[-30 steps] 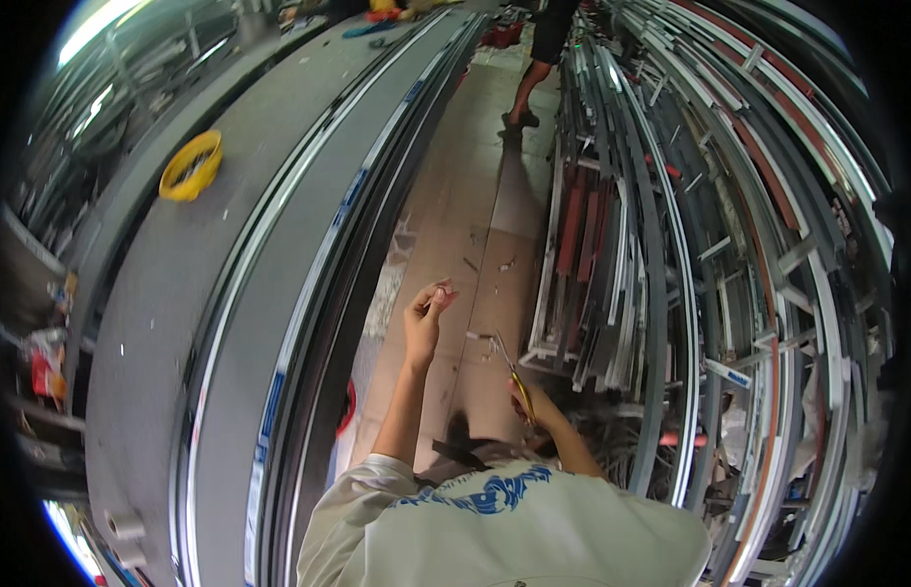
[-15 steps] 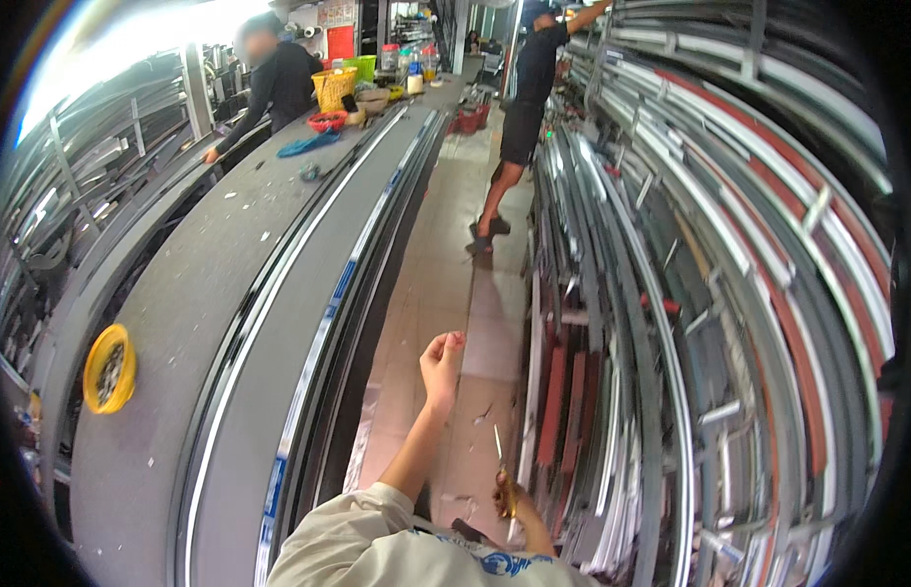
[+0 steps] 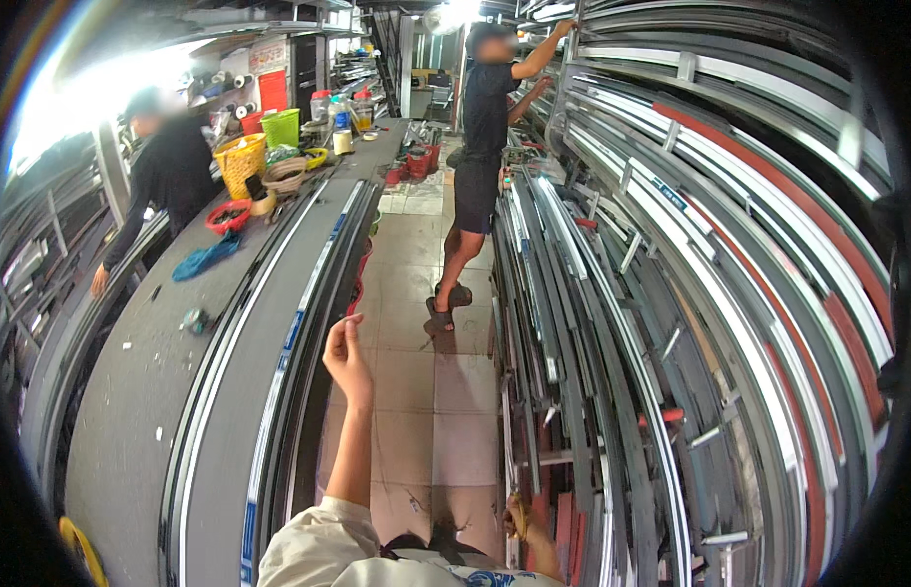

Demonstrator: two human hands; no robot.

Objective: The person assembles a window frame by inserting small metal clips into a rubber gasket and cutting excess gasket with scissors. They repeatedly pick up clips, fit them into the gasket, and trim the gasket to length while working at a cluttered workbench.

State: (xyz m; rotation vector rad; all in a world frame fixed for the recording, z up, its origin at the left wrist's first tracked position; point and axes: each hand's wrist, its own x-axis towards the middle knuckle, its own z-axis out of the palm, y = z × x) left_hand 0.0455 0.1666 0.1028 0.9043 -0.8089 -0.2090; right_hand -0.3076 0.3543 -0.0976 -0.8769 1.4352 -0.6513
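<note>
Head view: left hand (image 3: 348,358) raised over the tiled floor (image 3: 407,391), thumb and fingertips drawn close, too small to tell whether pinching anything; right hand (image 3: 515,511) low beside the rack (image 3: 661,235), curled round a yellow-handled tool (image 3: 520,528), apparently scissors. Nothing visibly being worked between the two; finished and remaining steps impossible to judge. At left, grey bench (image 3: 123,421) with long profiles (image 3: 279,382), yellow basket (image 3: 238,164) and blue cloth (image 3: 206,256); ahead, one co-worker (image 3: 480,117) reaching to the rack, another person (image 3: 172,161) beyond the bench.
</note>
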